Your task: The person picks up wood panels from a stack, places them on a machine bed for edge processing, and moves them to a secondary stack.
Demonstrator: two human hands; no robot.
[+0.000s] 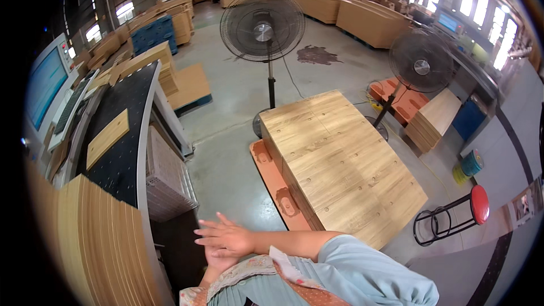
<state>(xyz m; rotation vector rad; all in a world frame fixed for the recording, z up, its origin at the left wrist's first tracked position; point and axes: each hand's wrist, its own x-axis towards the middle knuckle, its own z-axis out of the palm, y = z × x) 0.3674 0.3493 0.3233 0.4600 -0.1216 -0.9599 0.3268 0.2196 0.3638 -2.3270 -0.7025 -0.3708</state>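
Note:
My right hand [231, 240] reaches across in front of my body from the right, its fingers stretched out and apart toward the left. It lies over my left hand [218, 259], and the two touch. Much of the left hand is hidden beneath the right, so its fingers cannot be made out clearly. Nothing shows in my right hand. Both hands are near the dark-topped worktable [127, 161], beside a stack of boards [102, 241] at the lower left. Ahead to the right, wood-grain panels [334, 158] lie stacked on an orange pallet [283, 195].
Two black standing fans [262, 32] [421, 67] stand behind the panels. A red-topped stool [479, 204] is at the right. On the worktable lies a loose board [107, 139], near a monitor [46, 88]. White-edged panels [167, 173] stand below it. A blue bin [469, 117] stands at the far right.

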